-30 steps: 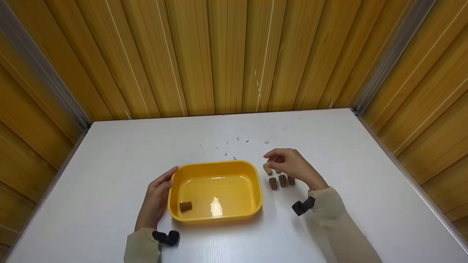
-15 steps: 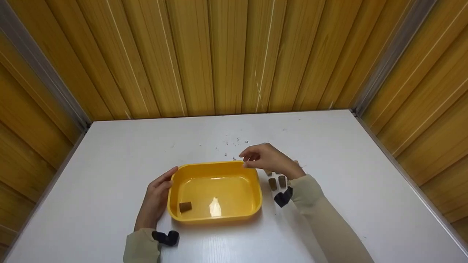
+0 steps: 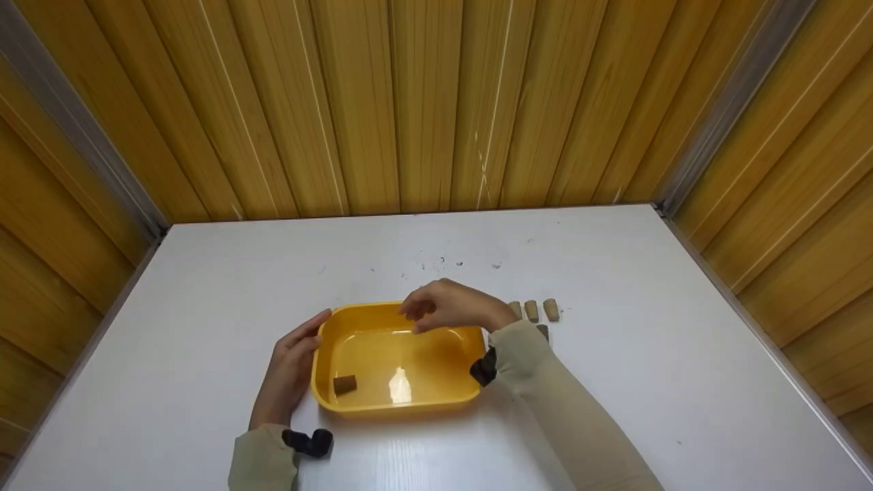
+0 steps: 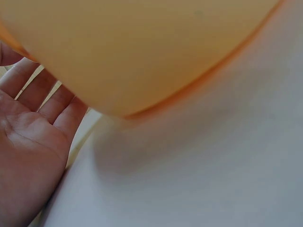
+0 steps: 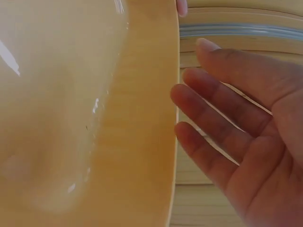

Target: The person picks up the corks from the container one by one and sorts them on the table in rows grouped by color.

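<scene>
A yellow plastic tray (image 3: 395, 409) stands on the white table, with one brown cork (image 3: 345, 384) lying in its near left corner. My left hand (image 3: 293, 368) rests against the tray's left side, its fingers fairly straight along the outer wall; the left wrist view shows its palm (image 4: 33, 142) bare. Over the tray's far right part hovers my right hand (image 3: 453, 305), thumb and fingers apart. Nothing shows between the right hand's fingers (image 5: 203, 111) in the right wrist view. Right of the tray sit several tapered corks, among them a pale cork (image 3: 551, 310); my right wrist hides some.
Small dark specks (image 3: 459, 264) dot the white table (image 3: 273, 273) beyond the tray. Yellow ribbed panels (image 3: 423, 102) rise behind and at both sides. A black wrist camera (image 3: 310, 443) is strapped to each sleeve.
My right hand has moved left from beside the corks, across the tray's right rim, to above the tray. My left hand, the tray and the cork in it stay in place.
</scene>
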A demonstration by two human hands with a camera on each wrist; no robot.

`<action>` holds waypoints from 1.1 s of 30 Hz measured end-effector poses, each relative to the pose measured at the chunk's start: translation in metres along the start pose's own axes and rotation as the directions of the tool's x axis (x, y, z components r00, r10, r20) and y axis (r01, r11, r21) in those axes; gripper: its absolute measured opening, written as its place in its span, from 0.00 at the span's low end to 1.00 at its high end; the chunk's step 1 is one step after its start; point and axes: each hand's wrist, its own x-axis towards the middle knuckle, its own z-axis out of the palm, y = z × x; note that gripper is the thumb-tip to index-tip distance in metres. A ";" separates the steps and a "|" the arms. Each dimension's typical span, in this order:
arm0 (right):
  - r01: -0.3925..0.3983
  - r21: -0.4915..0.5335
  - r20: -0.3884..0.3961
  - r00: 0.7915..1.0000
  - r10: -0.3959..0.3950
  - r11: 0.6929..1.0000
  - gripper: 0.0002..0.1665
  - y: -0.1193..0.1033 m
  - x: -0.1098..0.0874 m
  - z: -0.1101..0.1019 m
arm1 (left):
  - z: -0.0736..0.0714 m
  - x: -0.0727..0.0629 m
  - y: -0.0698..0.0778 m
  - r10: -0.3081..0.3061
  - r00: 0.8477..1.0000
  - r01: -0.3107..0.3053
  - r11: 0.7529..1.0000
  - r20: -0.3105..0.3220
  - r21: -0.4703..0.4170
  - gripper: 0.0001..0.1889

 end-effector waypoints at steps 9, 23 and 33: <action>-0.052 -0.023 0.131 0.990 0.054 0.998 0.24 -0.016 0.029 0.020 | 0.000 0.001 0.001 0.007 1.000 -0.007 1.000 -0.008 -0.030 0.24; -0.052 -0.053 0.300 0.952 0.065 0.997 0.24 -0.030 0.063 0.048 | -0.001 0.002 -0.002 -0.001 1.000 0.001 1.000 -0.014 0.012 0.26; -0.041 -0.074 0.352 0.934 0.065 0.996 0.24 -0.029 0.076 0.062 | 0.000 0.001 -0.004 0.032 0.999 -0.032 0.999 -0.020 -0.025 0.25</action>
